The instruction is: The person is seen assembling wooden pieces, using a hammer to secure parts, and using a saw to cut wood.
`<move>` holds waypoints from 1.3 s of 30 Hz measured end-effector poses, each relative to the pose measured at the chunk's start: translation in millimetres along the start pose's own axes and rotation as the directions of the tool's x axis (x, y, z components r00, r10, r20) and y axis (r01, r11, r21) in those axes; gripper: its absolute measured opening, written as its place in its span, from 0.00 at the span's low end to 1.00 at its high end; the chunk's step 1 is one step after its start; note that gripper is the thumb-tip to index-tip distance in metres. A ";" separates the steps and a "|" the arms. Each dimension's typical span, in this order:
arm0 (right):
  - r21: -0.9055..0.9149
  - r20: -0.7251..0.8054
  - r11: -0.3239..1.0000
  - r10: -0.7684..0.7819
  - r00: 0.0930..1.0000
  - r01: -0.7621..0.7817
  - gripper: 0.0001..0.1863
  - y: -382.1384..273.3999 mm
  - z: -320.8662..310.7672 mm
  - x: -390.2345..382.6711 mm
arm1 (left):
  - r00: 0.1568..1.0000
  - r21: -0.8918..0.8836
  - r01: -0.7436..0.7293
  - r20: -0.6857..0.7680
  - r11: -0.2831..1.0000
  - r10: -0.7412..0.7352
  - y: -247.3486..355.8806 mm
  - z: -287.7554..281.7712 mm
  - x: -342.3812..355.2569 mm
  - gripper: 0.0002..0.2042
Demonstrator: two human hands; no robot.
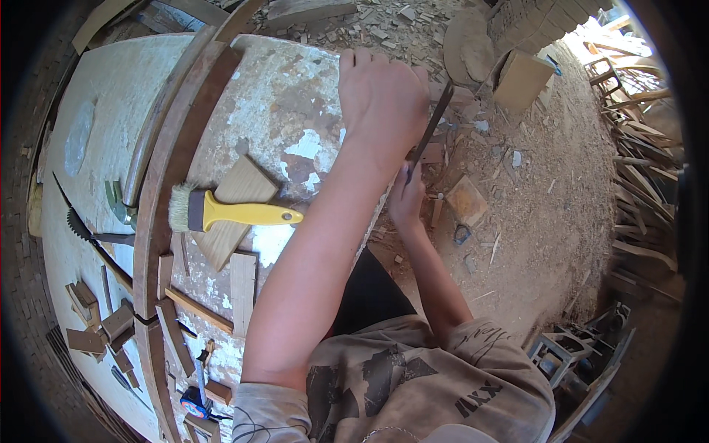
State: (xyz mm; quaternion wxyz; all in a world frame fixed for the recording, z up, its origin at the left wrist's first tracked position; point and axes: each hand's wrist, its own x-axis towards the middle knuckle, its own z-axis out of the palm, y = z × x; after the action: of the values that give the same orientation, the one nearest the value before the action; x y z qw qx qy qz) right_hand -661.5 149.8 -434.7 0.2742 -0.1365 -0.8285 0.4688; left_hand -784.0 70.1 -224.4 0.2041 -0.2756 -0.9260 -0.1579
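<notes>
My left hand point(385, 100) rests knuckles up at the right edge of the worn, paint-spotted workbench point(284, 111), fingers curled under. Whatever it grips is hidden beneath the palm. Below and slightly right of it, just off the bench edge, my right hand point(408, 198) is closed round the near end of a long, flat dark metal strip point(434, 122) shaped like a file. The strip slants up and away, passing close beside my left hand. Left of my left forearm lies a brush point(244, 213) with a yellow handle and pale bristles, across flat wood pieces point(240, 181).
A raised wooden rail point(166, 162) splits the bench lengthwise. Beyond it lie a curved toothed saw point(77, 221) and wood blocks point(103, 325). A blue tape measure point(196, 402) sits near the front. Sawdust and offcuts cover the floor point(546, 214); scrap wood point(642, 177) is piled far right.
</notes>
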 end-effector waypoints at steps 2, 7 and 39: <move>0.013 -0.064 0.995 -0.094 0.994 0.095 0.08 -31.6 -6.3 33.2 | 1.000 -0.006 -0.006 0.001 1.000 0.006 0.0 -4.4 -0.5 0.07; 0.074 -0.108 0.985 -0.148 0.983 0.156 0.07 -99.5 -13.8 92.9 | 0.999 -0.021 -0.033 -0.020 0.999 0.032 -3.9 -10.8 -2.0 0.07; 0.332 0.121 0.827 0.440 0.890 -0.454 0.19 -27.3 -15.2 -27.2 | 0.997 0.069 -0.071 -0.038 0.995 0.073 -4.0 -4.6 -1.3 0.10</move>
State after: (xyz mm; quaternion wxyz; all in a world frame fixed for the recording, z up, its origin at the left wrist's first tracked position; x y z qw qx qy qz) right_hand -629.8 133.1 -414.1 0.1602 -0.2662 -0.6815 0.6626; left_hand -784.0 64.5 -221.7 0.2377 -0.2984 -0.9159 -0.1248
